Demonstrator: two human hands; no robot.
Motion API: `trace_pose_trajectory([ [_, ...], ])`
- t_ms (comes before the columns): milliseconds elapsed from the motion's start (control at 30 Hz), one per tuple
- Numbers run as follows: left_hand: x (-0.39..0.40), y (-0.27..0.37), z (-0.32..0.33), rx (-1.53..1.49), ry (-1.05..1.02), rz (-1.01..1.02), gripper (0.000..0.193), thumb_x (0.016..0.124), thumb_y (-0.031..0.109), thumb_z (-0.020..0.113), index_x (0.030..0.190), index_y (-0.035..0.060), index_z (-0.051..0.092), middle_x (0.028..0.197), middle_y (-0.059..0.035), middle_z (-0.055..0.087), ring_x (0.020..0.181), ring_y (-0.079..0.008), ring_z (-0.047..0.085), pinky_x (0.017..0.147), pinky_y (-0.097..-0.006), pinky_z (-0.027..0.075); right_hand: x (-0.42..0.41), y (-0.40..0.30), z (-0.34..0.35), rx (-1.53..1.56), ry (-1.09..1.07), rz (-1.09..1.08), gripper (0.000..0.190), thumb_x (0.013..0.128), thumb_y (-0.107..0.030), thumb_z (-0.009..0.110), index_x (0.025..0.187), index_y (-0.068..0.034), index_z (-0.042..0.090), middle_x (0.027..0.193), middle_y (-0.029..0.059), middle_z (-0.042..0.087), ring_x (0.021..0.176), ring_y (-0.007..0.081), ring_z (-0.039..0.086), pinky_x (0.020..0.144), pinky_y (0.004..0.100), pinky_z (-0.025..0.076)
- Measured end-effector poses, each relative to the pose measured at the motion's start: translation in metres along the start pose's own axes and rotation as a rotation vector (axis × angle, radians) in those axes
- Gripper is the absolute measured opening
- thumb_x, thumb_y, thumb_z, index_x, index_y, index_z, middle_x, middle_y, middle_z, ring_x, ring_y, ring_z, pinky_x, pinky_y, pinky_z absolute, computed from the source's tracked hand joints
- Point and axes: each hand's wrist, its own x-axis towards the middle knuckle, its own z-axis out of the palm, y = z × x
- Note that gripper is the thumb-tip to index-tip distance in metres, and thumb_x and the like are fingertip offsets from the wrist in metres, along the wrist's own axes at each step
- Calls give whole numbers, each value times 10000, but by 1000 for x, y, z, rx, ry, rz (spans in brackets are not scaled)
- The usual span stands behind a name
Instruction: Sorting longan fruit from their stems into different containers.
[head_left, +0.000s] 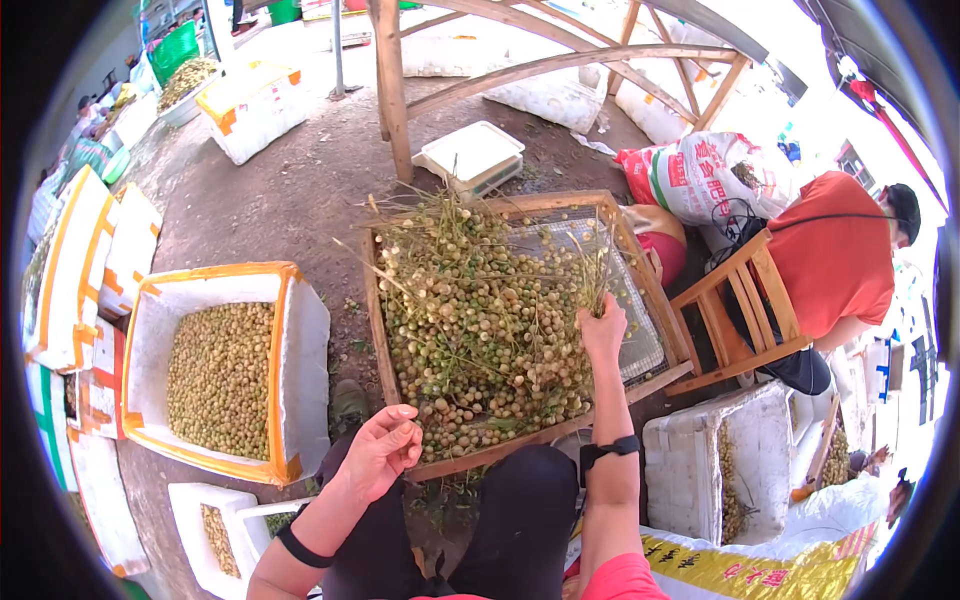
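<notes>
A wooden-framed mesh tray (643, 341) lies across the front of my knees. Heaped in it are small round tan and green fruits (480, 337), tangled with thin dry stems (442, 225). My right hand (602, 330) grips a bunch of upright stems (595, 277) over the tray's right side. Near the tray's front left corner, my left hand (386, 450) hovers with fingers curled; whether something small is between the fingertips cannot be told. To the left stands a foam box (304, 382) edged with orange tape, holding many loose round fruits (221, 379).
A wooden chair (742, 315) stands right of the tray, with a person in an orange shirt (836, 255) beside it. Foam boxes (682, 457) flank me. Beyond the tray are a white lidded container (471, 154), a wooden post (391, 90) and a printed sack (705, 172).
</notes>
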Motion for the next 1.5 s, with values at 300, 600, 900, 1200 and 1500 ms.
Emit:
trace_pose_trajectory([
  [300, -13, 1, -8, 30, -48, 52, 126, 823, 121, 525, 946, 94, 510, 723, -19, 521, 602, -102, 506, 502, -198, 395, -45, -72, -22, 208, 61, -331, 227, 692, -45, 575, 919, -38, 582, 653, 87, 579, 578, 136, 530, 555, 270, 409],
  [600, 2, -13, -12, 33, -35, 139, 173, 828, 130, 526, 993, 76, 524, 788, 1, 553, 699, -70, 537, 567, -194, 433, -108, -127, -14, 254, -267, -617, 208, 698, -38, 600, 906, -33, 589, 740, 98, 596, 652, 186, 585, 582, 262, 432],
  [900, 17, -29, -6, -55, 1, 310, 224, 815, 28, 485, 1038, 44, 496, 866, -26, 574, 706, -92, 542, 577, -213, 437, -163, -140, 6, 23, -654, -568, 240, 616, -15, 641, 796, -5, 481, 662, 128, 542, 589, 241, 509, 575, 306, 407],
  [1200, 10, -27, 5, -181, -10, 247, 159, 771, -33, 465, 900, 47, 512, 767, -4, 540, 644, -93, 517, 556, -196, 432, -168, -116, 3, 191, -695, -463, 192, 659, -42, 646, 822, -6, 551, 684, 79, 583, 638, 131, 535, 604, 285, 423],
  [1500, 0, -10, -29, -473, -283, 112, 129, 811, 116, 411, 859, 22, 485, 711, -59, 464, 530, -101, 393, 414, -186, 328, -177, -103, -4, 345, -582, -231, 131, 719, -15, 627, 839, -10, 574, 758, 3, 583, 686, 71, 508, 641, 223, 424],
])
